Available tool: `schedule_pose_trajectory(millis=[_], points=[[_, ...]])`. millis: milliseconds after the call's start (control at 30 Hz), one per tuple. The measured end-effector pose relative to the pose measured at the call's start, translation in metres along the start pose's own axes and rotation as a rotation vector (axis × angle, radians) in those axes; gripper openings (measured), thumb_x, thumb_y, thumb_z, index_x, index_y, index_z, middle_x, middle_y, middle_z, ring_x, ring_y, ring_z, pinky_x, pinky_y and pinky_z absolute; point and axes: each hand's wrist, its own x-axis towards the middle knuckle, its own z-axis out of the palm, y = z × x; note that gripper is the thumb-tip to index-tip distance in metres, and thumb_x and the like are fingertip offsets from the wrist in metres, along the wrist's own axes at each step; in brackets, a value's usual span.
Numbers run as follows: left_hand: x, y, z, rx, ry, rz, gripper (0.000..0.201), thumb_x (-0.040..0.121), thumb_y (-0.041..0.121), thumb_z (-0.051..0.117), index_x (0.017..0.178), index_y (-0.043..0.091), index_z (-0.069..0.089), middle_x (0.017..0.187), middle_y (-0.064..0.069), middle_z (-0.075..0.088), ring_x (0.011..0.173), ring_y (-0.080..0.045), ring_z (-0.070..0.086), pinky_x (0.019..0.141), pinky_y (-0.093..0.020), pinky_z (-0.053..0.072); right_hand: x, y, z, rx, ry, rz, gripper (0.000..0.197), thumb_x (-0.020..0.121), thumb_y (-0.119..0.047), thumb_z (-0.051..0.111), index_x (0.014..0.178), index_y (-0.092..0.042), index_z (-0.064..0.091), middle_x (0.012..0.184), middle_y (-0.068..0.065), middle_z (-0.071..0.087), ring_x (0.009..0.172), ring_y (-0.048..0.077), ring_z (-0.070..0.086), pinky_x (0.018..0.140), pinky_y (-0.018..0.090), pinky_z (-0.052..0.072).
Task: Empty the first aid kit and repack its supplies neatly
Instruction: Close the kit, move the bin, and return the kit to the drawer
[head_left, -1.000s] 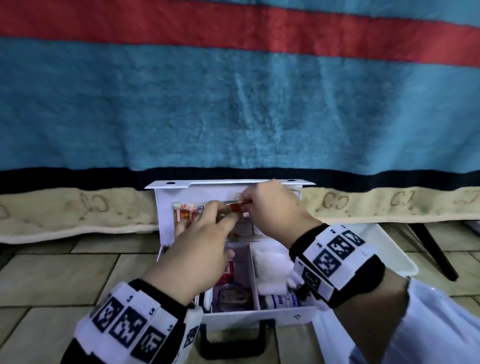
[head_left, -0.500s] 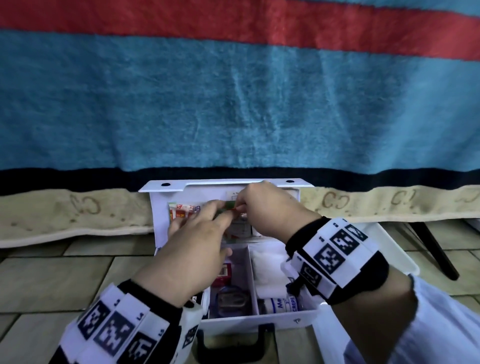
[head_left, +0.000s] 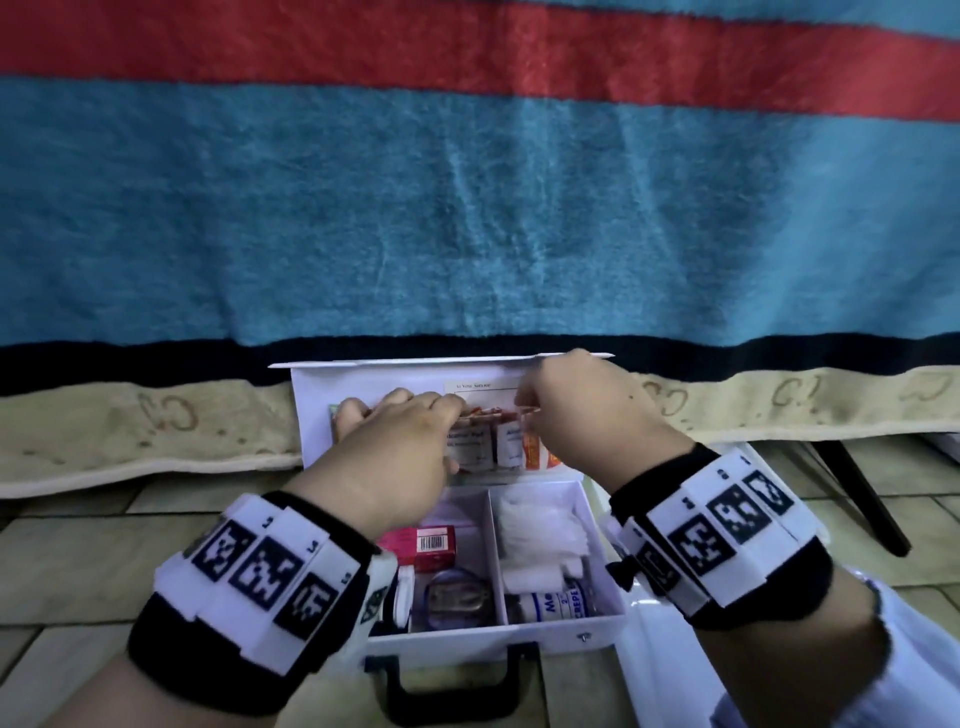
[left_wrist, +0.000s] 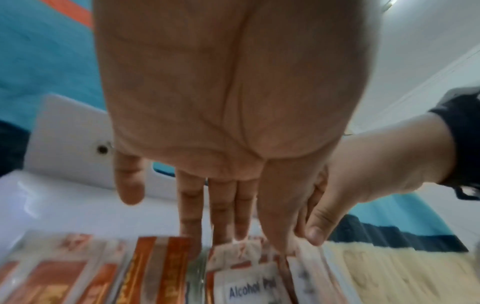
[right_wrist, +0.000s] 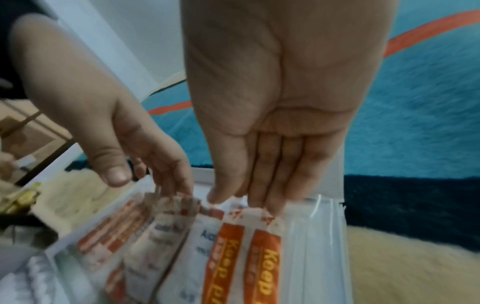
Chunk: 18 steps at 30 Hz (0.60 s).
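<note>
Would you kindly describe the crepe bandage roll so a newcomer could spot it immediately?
Find the open white first aid kit on the tiled floor, its black handle nearest the camera. In its right-hand compartment, below the white gauze, lies the crepe bandage roll against the front wall. It alone is a white cylinder with blue lettering.

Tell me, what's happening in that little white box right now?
Left hand and right hand both fingering sachets in the lid pocket of the first aid kit. Alcohol pads and plasters still inside. Nothing blocking.
</note>
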Motion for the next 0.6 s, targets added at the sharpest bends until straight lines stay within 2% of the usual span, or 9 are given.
schedule_pose_trajectory(millis=[67,133,200,233,300,333,400,500,600], points=[[-0.005,-0.001,-0.006,-0.082,0.109,-0.035,0.041,0.09,0.027,0.057,0.128,0.03,0.041,0.127,0.01,0.049,0.124,-0.016,0.04,0.102,-0.039,0.029,-0.008,0.004,-0.004,0.064,0.185,-0.029,0.018,0.077,-0.018,0.067,0.094,-0.023,0.063,0.098,-0.002,0.064,0.096,0.023,0.06,0.072,0.028,0.044],[-0.013,-0.006,-0.014,-0.169,0.397,-0.101,0.039,0.081,0.024,0.069,0.115,0.028,0.05,0.114,0.008,0.049,0.116,-0.019,0.044,0.1,-0.039,0.032,-0.014,0.011,-0.006,0.075,0.413,-0.076,0.034,0.063,-0.013,0.076,0.09,-0.021,0.057,0.092,-0.001,0.058,0.091,0.025,0.055,0.073,0.032,0.041],[-0.016,-0.017,-0.02,-0.095,0.58,-0.187,0.05,0.072,0.022,0.076,0.115,0.025,0.05,0.117,0.0,0.043,0.114,-0.023,0.037,0.094,-0.039,0.027,-0.014,0.018,-0.006,0.029,0.447,-0.068,0.043,0.06,-0.014,0.078,0.097,-0.019,0.058,0.094,0.004,0.055,0.091,0.029,0.053,0.076,0.036,0.039],[-0.016,-0.025,-0.022,-0.062,0.578,-0.228,0.057,0.072,0.021,0.077,0.121,0.025,0.048,0.123,-0.003,0.039,0.116,-0.025,0.033,0.093,-0.041,0.027,-0.012,0.021,-0.004,-0.004,0.404,-0.068,0.039,0.064,-0.016,0.077,0.099,-0.019,0.061,0.095,0.004,0.056,0.093,0.029,0.053,0.077,0.036,0.036],[-0.013,-0.04,-0.024,-0.032,0.522,-0.271,0.061,0.077,0.019,0.072,0.131,0.027,0.045,0.13,-0.003,0.037,0.12,-0.025,0.031,0.093,-0.043,0.027,-0.008,0.026,0.0,-0.075,0.373,-0.107,0.022,0.07,-0.014,0.073,0.089,-0.021,0.066,0.09,0.002,0.059,0.089,0.027,0.054,0.073,0.032,0.027],[-0.01,-0.046,-0.024,-0.029,0.521,-0.255,0.053,0.08,0.018,0.07,0.127,0.027,0.05,0.129,-0.001,0.041,0.12,-0.024,0.034,0.091,-0.042,0.026,-0.007,0.027,0.001,-0.086,0.38,-0.123,0.017,0.072,-0.012,0.072,0.086,-0.021,0.066,0.088,0.0,0.06,0.087,0.026,0.055,0.072,0.03,0.024],[-0.009,-0.054,-0.026,-0.039,0.552,-0.209,0.024,0.083,0.014,0.064,0.105,0.025,0.064,0.115,-0.001,0.055,0.114,-0.025,0.046,0.085,-0.038,0.027,-0.013,0.026,-0.005,-0.034,0.335,-0.126,0.01,0.084,-0.016,0.063,0.093,-0.021,0.062,0.093,0.0,0.061,0.094,0.025,0.055,0.076,0.029,0.023],[-0.029,-0.059,-0.032,-0.096,0.498,-0.133,0.012,0.085,0.014,0.058,0.083,0.022,0.067,0.09,-0.004,0.068,0.091,-0.029,0.061,0.078,-0.039,0.044,-0.032,0.026,-0.022,0.098,0.19,-0.111,0.013,0.097,-0.03,0.044,0.099,-0.02,0.052,0.093,0.004,0.064,0.093,0.029,0.057,0.081,0.037,0.036],[-0.072,-0.061,-0.029,-0.14,0.383,-0.151,0.01,0.085,0.021,0.062,0.08,0.029,0.066,0.075,0.003,0.069,0.07,-0.022,0.061,0.066,-0.037,0.051,-0.07,0.028,-0.039,0.214,0.04,-0.169,0.017,0.091,-0.044,0.05,0.089,-0.027,0.051,0.079,-0.002,0.067,0.076,0.022,0.06,0.065,0.034,0.048]])
